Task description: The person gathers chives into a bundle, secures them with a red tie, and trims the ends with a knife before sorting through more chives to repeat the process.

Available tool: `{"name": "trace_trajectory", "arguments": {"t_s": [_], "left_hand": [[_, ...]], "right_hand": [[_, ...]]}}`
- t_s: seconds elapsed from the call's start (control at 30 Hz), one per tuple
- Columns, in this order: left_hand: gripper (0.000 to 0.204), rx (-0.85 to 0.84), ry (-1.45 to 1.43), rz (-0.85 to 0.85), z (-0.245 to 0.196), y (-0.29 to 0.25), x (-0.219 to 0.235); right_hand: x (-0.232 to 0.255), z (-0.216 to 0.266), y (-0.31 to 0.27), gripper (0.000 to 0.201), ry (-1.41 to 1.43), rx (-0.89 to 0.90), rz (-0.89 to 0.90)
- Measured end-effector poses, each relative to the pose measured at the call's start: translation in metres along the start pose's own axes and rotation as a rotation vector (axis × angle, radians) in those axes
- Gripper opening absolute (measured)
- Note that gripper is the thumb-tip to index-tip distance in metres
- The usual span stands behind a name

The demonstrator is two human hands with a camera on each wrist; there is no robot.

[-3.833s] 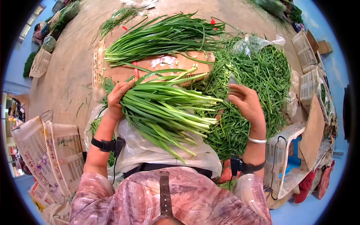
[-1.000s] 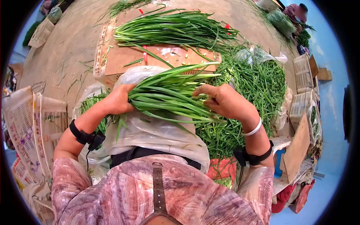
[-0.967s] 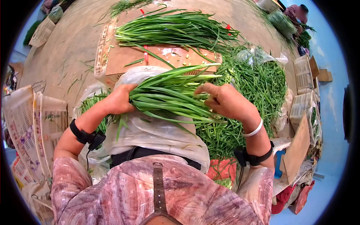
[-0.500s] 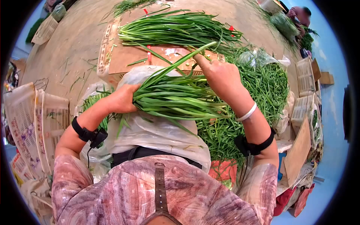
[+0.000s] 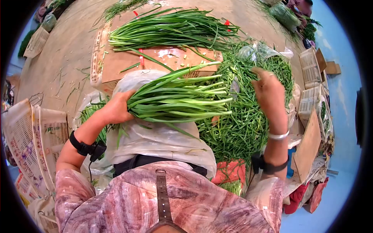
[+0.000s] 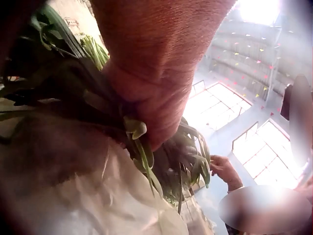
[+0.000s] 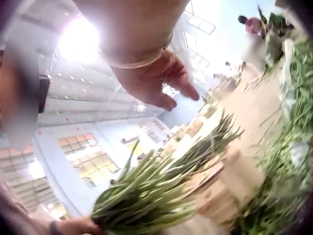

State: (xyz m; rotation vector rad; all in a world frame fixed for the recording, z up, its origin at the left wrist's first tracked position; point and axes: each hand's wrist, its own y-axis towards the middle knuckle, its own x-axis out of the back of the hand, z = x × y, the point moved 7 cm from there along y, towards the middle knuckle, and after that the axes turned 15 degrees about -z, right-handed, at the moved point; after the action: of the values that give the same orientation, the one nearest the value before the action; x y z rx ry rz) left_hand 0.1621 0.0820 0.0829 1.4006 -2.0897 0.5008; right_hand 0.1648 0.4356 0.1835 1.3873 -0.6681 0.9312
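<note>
My left hand (image 5: 116, 106) grips the leafy end of a bunch of garlic chives (image 5: 176, 97), held over the plastic sheet on my lap. Their pale stem ends fan out to the right. In the left wrist view, the left hand (image 6: 156, 98) is curled round the leaves, its fingertips mostly hidden. My right hand (image 5: 270, 91), a little blurred, is above the heap of loose leaves (image 5: 241, 132), apart from the bunch. The right wrist view shows that right hand (image 7: 151, 81) with thumb and fingers spread, nothing between them, and the bunch (image 7: 142, 200) below.
Ahead, a larger pile of chives (image 5: 171, 29) lies on a cardboard-topped crate (image 5: 155, 58) with cut bits scattered on it. Plastic baskets (image 5: 39, 136) stand at left; crates (image 5: 311, 101) and a board (image 5: 307, 147) at right. Another person (image 5: 305, 7) is at the far right.
My right hand, at a stem on the bunch's upper edge half a second ago, has moved right over the heap, away from the stems. The left hand keeps its grip.
</note>
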Motion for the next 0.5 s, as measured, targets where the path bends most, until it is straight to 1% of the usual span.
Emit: {"name": "trace_trajectory", "arguments": {"t_s": [0.03, 0.07, 0.13, 0.17, 0.23, 0.27, 0.33, 0.37, 0.47, 0.5], "left_hand": [[0.042, 0.007, -0.021, -0.030, -0.002, 0.000, 0.001], [0.042, 0.005, -0.018, -0.026, -0.002, -0.001, -0.001], [0.043, -0.033, 0.047, -0.107, -0.003, -0.001, 0.002], [0.043, -0.037, 0.050, -0.106, -0.005, 0.000, 0.000], [0.041, -0.145, 0.021, -0.318, -0.018, 0.001, 0.012], [0.041, -0.139, 0.028, -0.322, -0.017, 0.000, 0.012], [0.040, -0.071, -0.020, -0.413, -0.010, 0.004, 0.015], [0.040, -0.069, -0.009, -0.410, -0.008, 0.005, 0.014], [0.042, -0.091, -0.005, -0.411, -0.013, 0.005, 0.014], [0.042, -0.091, -0.004, -0.410, -0.013, 0.004, 0.012]], "right_hand": [[0.000, 0.025, -0.012, 0.018, 0.272, 0.055, 0.000], [0.000, 0.052, -0.022, 0.016, 0.544, 0.113, -0.005], [-0.016, 0.079, -0.035, 0.013, 0.412, 0.096, 0.094], [-0.018, 0.082, -0.037, 0.013, 0.412, 0.093, 0.090], [-0.032, 0.083, -0.040, 0.015, 0.303, 0.045, 0.206], [-0.034, 0.086, -0.041, 0.015, 0.311, 0.049, 0.206], [-0.037, 0.077, -0.042, 0.024, 0.354, -0.147, 0.189], [-0.040, 0.078, -0.039, 0.027, 0.341, -0.144, 0.123], [-0.051, 0.084, -0.035, 0.029, 0.258, -0.179, 0.109], [-0.052, 0.084, -0.031, 0.028, 0.266, -0.230, 0.124]]}}
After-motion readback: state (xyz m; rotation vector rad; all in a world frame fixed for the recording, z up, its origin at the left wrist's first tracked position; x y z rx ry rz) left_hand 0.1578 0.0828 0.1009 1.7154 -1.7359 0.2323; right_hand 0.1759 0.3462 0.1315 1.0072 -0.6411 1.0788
